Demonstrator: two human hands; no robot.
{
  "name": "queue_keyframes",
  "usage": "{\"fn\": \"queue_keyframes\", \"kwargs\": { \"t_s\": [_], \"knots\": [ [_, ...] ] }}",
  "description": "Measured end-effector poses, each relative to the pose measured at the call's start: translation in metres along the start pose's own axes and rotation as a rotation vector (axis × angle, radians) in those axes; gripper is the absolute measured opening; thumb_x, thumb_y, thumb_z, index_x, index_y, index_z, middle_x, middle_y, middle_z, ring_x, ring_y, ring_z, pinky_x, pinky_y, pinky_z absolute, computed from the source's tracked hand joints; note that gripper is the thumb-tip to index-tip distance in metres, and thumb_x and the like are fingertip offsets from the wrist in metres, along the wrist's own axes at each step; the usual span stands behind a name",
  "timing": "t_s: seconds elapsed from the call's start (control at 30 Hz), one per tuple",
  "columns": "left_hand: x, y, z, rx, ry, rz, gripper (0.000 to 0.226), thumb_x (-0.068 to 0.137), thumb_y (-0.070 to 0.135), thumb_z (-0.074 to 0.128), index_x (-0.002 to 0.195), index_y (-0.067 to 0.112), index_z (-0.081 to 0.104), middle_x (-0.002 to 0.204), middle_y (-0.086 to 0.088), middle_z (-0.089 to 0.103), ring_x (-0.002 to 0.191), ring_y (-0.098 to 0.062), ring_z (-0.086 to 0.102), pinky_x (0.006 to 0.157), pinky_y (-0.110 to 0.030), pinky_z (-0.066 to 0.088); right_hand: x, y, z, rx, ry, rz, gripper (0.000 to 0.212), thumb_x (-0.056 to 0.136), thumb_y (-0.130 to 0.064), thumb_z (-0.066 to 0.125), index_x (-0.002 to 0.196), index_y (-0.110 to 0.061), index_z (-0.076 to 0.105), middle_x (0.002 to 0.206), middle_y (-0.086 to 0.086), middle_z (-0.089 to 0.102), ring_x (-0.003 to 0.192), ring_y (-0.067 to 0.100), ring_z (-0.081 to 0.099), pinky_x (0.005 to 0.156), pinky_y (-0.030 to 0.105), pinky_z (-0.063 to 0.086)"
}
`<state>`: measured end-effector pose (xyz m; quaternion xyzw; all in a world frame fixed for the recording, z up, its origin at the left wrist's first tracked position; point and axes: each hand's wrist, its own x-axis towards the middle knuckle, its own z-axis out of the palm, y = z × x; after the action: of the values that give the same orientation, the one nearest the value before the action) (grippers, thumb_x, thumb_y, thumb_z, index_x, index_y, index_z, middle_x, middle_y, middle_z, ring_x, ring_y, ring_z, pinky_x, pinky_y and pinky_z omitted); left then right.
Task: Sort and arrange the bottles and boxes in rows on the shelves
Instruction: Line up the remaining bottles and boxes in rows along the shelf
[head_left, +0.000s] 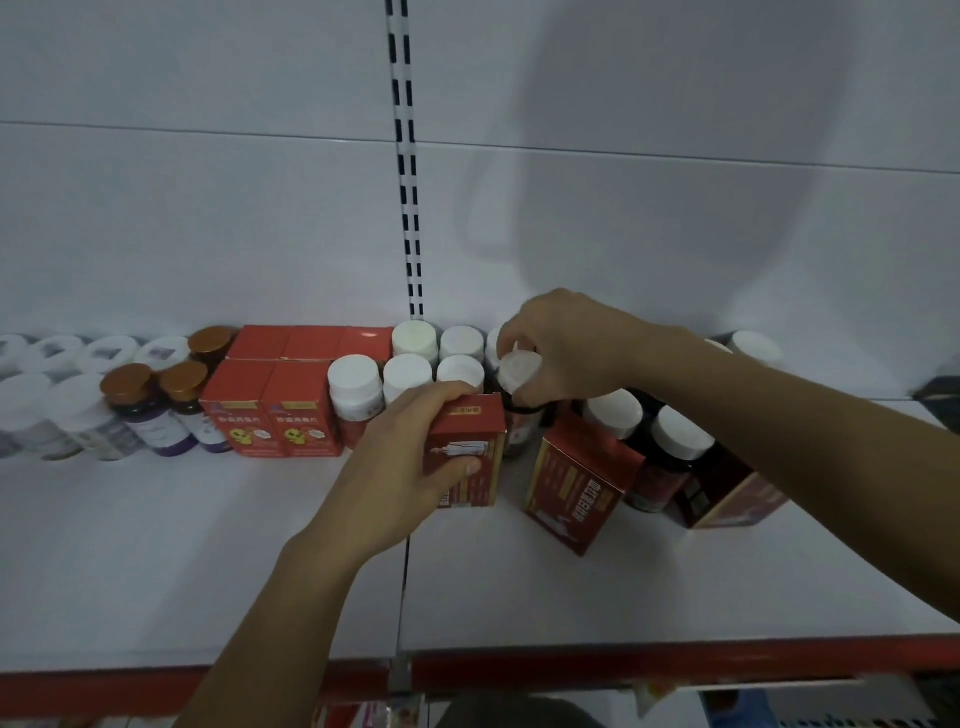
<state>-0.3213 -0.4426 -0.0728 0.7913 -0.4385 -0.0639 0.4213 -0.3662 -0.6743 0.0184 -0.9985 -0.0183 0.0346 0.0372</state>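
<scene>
My left hand (410, 457) grips a red box (472, 441) standing upright on the white shelf (208, 561). My right hand (561, 348) pinches the white cap of a dark bottle (519, 371) just behind that box. To the left stand white-capped red bottles (356, 387) in two rows, red boxes (272, 410) with yellow print, and brown-capped purple-label bottles (137, 405). To the right a red box (579, 483) leans tilted, next to two dark white-capped bottles (678, 441).
White bottles (67, 410) fill the far left of the shelf. Another red box (727, 499) lies under my right forearm. A slotted upright (408, 171) runs up the white back panel. The shelf's front edge (571, 670) is red, with goods on the shelf below.
</scene>
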Motion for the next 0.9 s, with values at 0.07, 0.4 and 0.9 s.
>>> {"fn": "queue_keyframes", "kwargs": {
  "t_s": [0.07, 0.4, 0.9],
  "knots": [
    [0.000, 0.000, 0.001, 0.003, 0.002, -0.001, 0.065, 0.084, 0.026, 0.082, 0.139, 0.035, 0.048, 0.131, 0.018, 0.056, 0.121, 0.002, 0.054, 0.096, -0.013, 0.045, 0.003, -0.002, 0.004, 0.009, 0.017, -0.010, 0.040, 0.072, -0.044, 0.082, 0.105, -0.027, 0.065, 0.078, -0.020, 0.042, 0.077, 0.008, 0.049, 0.064, 0.026, 0.038],
    [-0.001, 0.009, -0.005, 0.031, 0.010, 0.008, 0.064, 0.083, 0.027, 0.083, 0.138, 0.035, 0.050, 0.125, 0.020, 0.057, 0.116, 0.006, 0.054, 0.097, -0.019, 0.049, -0.017, 0.038, -0.021, 0.050, 0.254, 0.150, 0.017, 0.095, -0.025, 0.061, 0.111, -0.020, 0.067, 0.094, -0.003, 0.072, 0.082, 0.015, 0.063, 0.076, 0.031, 0.049],
    [0.021, 0.061, -0.027, -0.130, 0.164, -0.001, 0.059, 0.078, 0.036, 0.076, 0.133, 0.033, 0.057, 0.115, 0.021, 0.066, 0.107, -0.002, 0.065, 0.083, -0.030, 0.058, -0.060, 0.050, 0.002, 0.026, -0.219, -0.109, 0.046, 0.074, -0.027, 0.078, 0.115, -0.039, 0.059, 0.111, -0.010, 0.062, 0.102, 0.017, 0.058, 0.088, 0.043, 0.052]
  ]
}}
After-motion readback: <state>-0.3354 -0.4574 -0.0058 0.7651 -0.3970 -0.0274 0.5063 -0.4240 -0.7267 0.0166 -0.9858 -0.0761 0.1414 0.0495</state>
